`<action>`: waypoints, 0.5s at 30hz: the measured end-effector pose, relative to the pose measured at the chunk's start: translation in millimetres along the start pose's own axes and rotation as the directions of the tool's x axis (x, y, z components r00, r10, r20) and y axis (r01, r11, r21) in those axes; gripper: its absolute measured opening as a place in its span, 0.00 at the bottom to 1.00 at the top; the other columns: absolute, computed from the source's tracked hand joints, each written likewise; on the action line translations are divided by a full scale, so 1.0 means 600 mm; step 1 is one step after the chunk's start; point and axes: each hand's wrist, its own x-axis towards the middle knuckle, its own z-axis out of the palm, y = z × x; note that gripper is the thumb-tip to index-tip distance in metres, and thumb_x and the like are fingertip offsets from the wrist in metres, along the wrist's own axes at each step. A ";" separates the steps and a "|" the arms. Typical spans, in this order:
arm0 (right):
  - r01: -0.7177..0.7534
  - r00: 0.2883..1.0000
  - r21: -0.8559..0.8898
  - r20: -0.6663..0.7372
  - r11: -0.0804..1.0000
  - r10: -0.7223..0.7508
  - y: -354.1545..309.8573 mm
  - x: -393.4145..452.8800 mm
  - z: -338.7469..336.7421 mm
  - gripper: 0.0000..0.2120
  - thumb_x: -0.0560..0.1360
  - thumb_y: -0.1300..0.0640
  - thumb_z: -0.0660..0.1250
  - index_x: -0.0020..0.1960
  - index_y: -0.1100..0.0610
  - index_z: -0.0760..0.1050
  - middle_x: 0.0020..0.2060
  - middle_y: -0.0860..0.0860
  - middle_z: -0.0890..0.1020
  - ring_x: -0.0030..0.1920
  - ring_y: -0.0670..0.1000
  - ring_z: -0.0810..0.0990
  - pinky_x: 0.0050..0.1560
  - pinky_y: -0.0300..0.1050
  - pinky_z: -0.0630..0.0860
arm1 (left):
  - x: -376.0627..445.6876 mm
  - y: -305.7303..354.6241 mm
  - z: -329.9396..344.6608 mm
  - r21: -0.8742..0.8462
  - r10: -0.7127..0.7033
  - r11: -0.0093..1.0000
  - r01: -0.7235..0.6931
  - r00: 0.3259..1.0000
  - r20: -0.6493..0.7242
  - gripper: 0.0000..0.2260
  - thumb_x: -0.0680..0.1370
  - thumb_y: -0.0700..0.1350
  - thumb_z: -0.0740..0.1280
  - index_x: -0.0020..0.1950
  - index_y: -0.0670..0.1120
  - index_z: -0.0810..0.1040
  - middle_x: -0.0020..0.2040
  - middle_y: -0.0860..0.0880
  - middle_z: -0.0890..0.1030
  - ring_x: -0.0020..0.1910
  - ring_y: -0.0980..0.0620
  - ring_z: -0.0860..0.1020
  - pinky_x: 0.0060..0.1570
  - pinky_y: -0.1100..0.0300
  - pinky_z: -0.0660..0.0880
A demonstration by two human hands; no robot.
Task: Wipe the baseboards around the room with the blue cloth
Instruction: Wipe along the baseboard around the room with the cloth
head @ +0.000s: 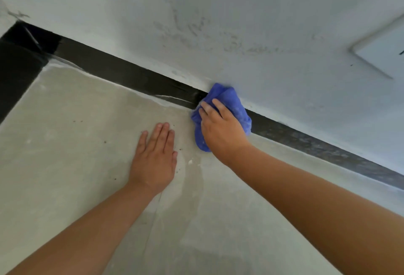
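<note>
Our right hand (220, 128) pressed the bunched blue cloth (231, 104) against the dark baseboard (122, 71) where floor (65, 143) met wall, fingers curled over it. Our left hand (155, 156) lay flat, holding nothing. We judged firm, overlapping strokes toward the corner best.

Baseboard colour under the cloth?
Black baseboard, dusty grey to the right; head view, the only one.
</note>
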 end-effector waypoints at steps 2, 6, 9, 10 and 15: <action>0.008 0.999 -0.019 0.049 1.000 -0.007 0.004 0.001 0.005 0.22 0.82 0.58 0.51 0.74 0.65 0.58 0.76 0.60 0.49 0.76 0.58 0.43 0.73 0.51 0.38 | 0.000 0.000 -0.001 0.000 -0.010 1.000 0.010 1.000 0.020 0.25 0.73 0.47 0.52 0.58 0.33 0.78 0.59 0.36 0.79 0.58 0.39 0.78 0.65 0.50 0.55; 0.054 0.984 -0.051 0.175 0.997 -0.044 0.036 -0.034 0.023 0.22 0.82 0.60 0.51 0.74 0.66 0.58 0.76 0.60 0.47 0.76 0.56 0.42 0.73 0.49 0.37 | -0.001 0.001 -0.005 -0.026 -0.018 0.999 0.020 0.997 0.077 0.25 0.74 0.47 0.52 0.59 0.33 0.77 0.60 0.36 0.78 0.58 0.38 0.78 0.64 0.49 0.57; -0.022 0.980 0.020 0.197 1.000 0.017 0.050 -0.069 0.042 0.23 0.78 0.58 0.60 0.69 0.68 0.66 0.74 0.61 0.58 0.76 0.55 0.52 0.74 0.50 0.43 | -0.002 -0.001 -0.006 -0.038 -0.028 0.999 0.032 0.994 0.108 0.26 0.80 0.47 0.45 0.59 0.33 0.77 0.60 0.37 0.79 0.59 0.40 0.78 0.66 0.51 0.55; -0.024 0.984 -0.009 0.175 1.000 0.025 0.048 -0.077 0.040 0.25 0.70 0.56 0.72 0.62 0.70 0.74 0.68 0.63 0.69 0.71 0.56 0.65 0.72 0.52 0.51 | -0.002 -0.001 -0.005 -0.041 -0.032 0.999 0.036 0.994 0.108 0.26 0.80 0.47 0.45 0.59 0.33 0.77 0.60 0.37 0.79 0.59 0.40 0.78 0.68 0.52 0.52; 0.043 0.999 -0.046 0.014 0.998 -0.042 0.004 -0.059 -0.026 0.30 0.60 0.49 0.77 0.57 0.65 0.80 0.61 0.58 0.79 0.64 0.55 0.75 0.67 0.52 0.66 | 0.000 0.002 -0.012 -0.018 -0.056 0.998 0.060 0.987 0.152 0.24 0.73 0.47 0.52 0.57 0.34 0.79 0.58 0.38 0.80 0.58 0.41 0.79 0.67 0.52 0.54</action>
